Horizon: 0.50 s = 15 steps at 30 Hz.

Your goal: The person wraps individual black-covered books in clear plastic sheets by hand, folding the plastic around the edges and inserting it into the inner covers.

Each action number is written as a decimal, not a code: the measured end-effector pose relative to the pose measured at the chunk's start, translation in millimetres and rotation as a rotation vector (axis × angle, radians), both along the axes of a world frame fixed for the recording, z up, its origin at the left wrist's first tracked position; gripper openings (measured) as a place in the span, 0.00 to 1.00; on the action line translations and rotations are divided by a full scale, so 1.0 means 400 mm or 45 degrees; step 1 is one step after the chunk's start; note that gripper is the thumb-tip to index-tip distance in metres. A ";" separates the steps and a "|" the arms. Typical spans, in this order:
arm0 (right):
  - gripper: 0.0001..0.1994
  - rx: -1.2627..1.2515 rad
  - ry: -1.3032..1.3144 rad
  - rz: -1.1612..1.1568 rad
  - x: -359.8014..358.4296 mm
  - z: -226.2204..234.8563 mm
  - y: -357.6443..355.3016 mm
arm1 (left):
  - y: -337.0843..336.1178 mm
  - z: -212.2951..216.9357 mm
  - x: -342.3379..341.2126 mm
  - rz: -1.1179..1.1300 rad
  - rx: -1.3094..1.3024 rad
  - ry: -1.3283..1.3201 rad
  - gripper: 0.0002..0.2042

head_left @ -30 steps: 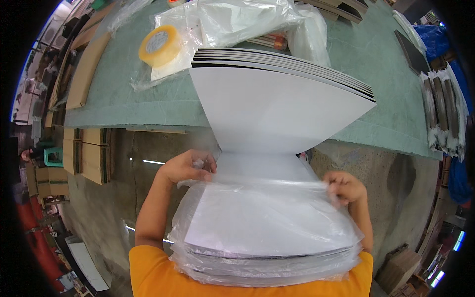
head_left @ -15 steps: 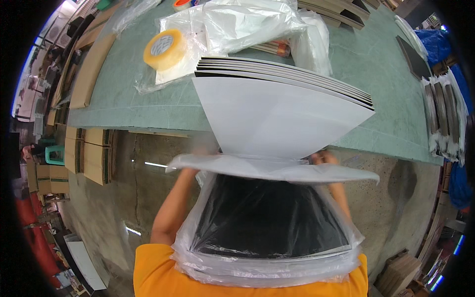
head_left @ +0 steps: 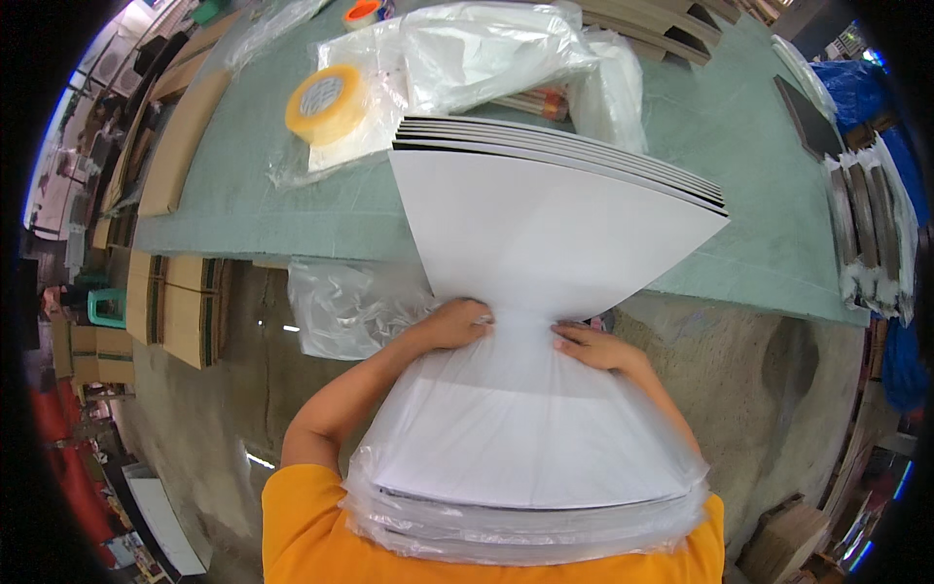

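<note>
A stack of large boards in clear plastic bags (head_left: 443,540) lies against my body, with a white surface under film (head_left: 525,438) uppermost. My left hand (head_left: 455,324) is closed at the far edge of this film, fingers curled in. Across from it, my right hand (head_left: 592,347) pinches the film's far edge on the right. Just beyond both hands, a stack of boards (head_left: 555,229) with a white face on top rests on the table and sticks out over its near edge. Loose clear plastic (head_left: 355,307) hangs by my left wrist.
The green table (head_left: 224,219) carries a roll of clear yellowish tape (head_left: 326,102), crumpled plastic bags (head_left: 496,49) and an orange tape roll (head_left: 360,13). Wrapped dark panels (head_left: 866,229) stand at its right end. Bundled cardboard (head_left: 180,307) stands at the left, beside a green stool (head_left: 107,306).
The pale film-covered sheet, raised edge-on before, now lies flat over the black surface. My hands, half hidden beyond it, are now on its far edge. Loose plastic shows at left.
</note>
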State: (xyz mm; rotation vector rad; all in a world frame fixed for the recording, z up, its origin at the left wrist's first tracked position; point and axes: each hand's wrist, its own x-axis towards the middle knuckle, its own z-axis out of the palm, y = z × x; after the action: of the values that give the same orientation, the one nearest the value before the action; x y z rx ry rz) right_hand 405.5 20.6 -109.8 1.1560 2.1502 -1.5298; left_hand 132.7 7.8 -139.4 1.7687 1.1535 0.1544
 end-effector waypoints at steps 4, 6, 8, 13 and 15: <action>0.26 -0.107 0.363 0.059 -0.131 0.239 0.058 | 0.061 0.332 0.168 0.314 -0.013 -0.737 0.19; 0.22 -0.045 0.567 -0.170 -0.142 0.354 0.084 | 0.086 0.444 0.171 0.258 0.486 -0.869 0.22; 0.18 -0.057 0.853 -0.424 -0.128 0.375 0.090 | 0.073 0.511 0.163 0.433 0.475 -0.992 0.21; 0.15 -0.308 0.960 -0.644 -0.106 0.357 0.051 | 0.071 0.500 0.054 0.534 -0.023 -0.762 0.12; 0.18 -0.315 0.724 -0.592 -0.080 0.318 0.041 | 0.068 0.505 0.034 0.863 0.095 -0.641 0.09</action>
State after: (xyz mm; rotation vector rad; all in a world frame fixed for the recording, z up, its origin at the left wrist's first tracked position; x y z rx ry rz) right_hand 373.6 37.1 17.5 1.3099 1.9849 -2.5063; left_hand 146.4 34.9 62.5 1.2246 1.3220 0.9955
